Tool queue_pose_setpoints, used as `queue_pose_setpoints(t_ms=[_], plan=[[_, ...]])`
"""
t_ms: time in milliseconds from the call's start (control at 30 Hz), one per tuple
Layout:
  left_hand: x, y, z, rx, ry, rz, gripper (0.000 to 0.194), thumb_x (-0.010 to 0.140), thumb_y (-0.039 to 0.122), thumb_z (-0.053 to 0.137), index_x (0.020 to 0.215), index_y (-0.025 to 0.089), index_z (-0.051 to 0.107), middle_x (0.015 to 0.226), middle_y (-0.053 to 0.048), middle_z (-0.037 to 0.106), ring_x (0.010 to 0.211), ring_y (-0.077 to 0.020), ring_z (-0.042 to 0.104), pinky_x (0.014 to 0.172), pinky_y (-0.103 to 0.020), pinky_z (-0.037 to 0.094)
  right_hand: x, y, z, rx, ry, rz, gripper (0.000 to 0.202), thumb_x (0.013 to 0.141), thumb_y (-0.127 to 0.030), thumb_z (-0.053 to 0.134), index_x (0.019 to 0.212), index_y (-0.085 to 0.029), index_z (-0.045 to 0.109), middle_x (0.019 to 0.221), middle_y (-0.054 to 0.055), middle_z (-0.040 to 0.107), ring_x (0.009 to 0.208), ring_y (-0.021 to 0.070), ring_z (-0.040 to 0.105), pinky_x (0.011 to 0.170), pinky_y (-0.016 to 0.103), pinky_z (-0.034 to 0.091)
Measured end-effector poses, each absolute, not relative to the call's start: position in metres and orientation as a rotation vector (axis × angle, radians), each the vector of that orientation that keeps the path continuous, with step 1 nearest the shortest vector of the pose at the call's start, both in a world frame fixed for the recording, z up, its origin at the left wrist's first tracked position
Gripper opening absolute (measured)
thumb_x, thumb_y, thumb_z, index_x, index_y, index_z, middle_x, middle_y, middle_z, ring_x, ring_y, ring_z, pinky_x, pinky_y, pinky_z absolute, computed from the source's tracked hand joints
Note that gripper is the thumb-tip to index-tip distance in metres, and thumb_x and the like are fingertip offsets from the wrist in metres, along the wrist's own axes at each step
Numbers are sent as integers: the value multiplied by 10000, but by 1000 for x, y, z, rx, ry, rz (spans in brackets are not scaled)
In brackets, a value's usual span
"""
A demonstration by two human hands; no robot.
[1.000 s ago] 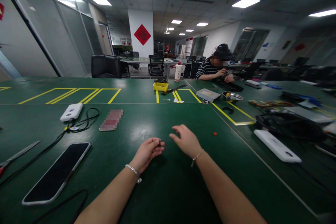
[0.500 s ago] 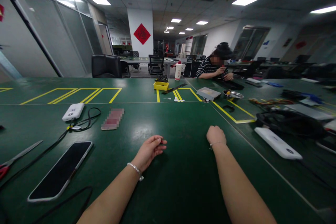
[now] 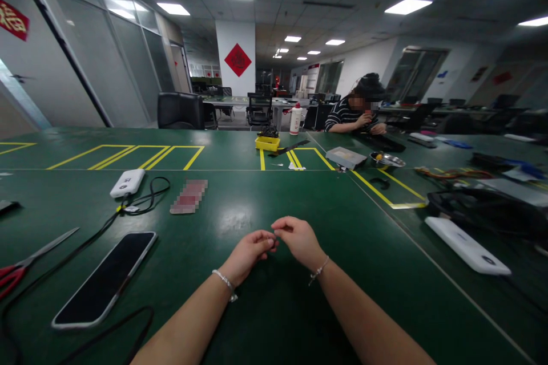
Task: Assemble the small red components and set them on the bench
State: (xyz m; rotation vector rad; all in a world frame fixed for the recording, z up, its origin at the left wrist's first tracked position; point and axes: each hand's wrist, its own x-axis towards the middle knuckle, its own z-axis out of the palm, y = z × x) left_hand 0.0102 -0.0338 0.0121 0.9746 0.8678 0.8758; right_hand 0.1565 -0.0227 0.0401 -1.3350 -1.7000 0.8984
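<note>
Over the middle of the green table point(image 3: 240, 319), my left hand point(image 3: 252, 251) and my right hand point(image 3: 299, 238) meet at the fingertips. Thumb and fingers are pinched together on my left hand, and whatever is between them is too small to make out. My right hand is pinched too, its fingertips at the tips of the left; no object shows clearly in it. A phone point(image 3: 107, 279) lies screen-up to the left of my left forearm. Beyond it is a blurred reddish card point(image 3: 188, 197).
Red-handled scissors point(image 3: 34, 256), a white power bank point(image 3: 127, 182) and a black cable lie left. A second white power bank point(image 3: 466, 245) lies right. Farther off are a yellow tray point(image 3: 268, 143), a bottle point(image 3: 295, 120), a metal bowl point(image 3: 387, 160) and a seated person point(image 3: 355, 108).
My right hand has moved left, from the right side of the table to my left hand's fingertips. My left hand stays nearly in place. The view has shifted slightly.
</note>
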Motion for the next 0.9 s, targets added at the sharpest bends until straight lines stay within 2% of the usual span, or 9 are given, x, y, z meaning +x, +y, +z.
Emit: queue_pose_setpoints(t_ms=[133, 267, 500, 600, 733, 900], plan=[[12, -33, 11, 983, 898, 888, 132, 661, 203, 625, 778, 144, 604, 710, -14, 586, 671, -94, 526, 524, -179, 313, 153, -27, 36, -1263, -1705, 906, 125, 668, -125, 504, 682, -165, 622, 841, 39, 646, 776, 135, 594, 713, 246, 464], [12, -33, 11, 1000, 905, 874, 145, 661, 216, 622, 781, 138, 603, 719, -12, 585, 664, -90, 514, 542, -185, 316, 156, -24, 36, -1224, -1640, 1032, 142, 662, -146, 542, 789, -167, 603, 730, 8, 639, 657, 124, 594, 631, 249, 471], [12, -34, 15, 1025, 930, 876, 175, 661, 242, 622, 794, 131, 610, 722, -22, 599, 623, -86, 500, 530, -190, 317, 158, -21, 36, -1197, -1569, 1081, 47, 654, -183, 585, 679, -166, 548, 592, -29, 591, 540, 107, 562, 551, 229, 447], [13, -34, 14, 1027, 928, 876, 165, 668, 230, 611, 797, 127, 616, 694, -15, 593, 583, -72, 480, 517, -181, 316, 157, -22, 33, -1266, -1704, 888, 26, 681, -198, 579, 681, -172, 584, 598, -20, 598, 558, 109, 559, 557, 225, 433], [12, -33, 10, 1006, 940, 882, 162, 658, 212, 616, 791, 119, 619, 673, -13, 590, 531, -54, 451, 504, -172, 322, 154, -28, 33, -1268, -1926, 521, 89, 732, -205, 556, 687, -187, 631, 687, 3, 633, 675, 120, 558, 648, 235, 417], [11, -30, 6, 897, 907, 922, 158, 670, 238, 617, 764, 112, 613, 678, -18, 580, 543, -46, 471, 507, -149, 340, 154, -32, 39, -1069, -2113, 391, 141, 777, -178, 505, 794, -191, 644, 828, 13, 656, 799, 122, 552, 774, 251, 400]])
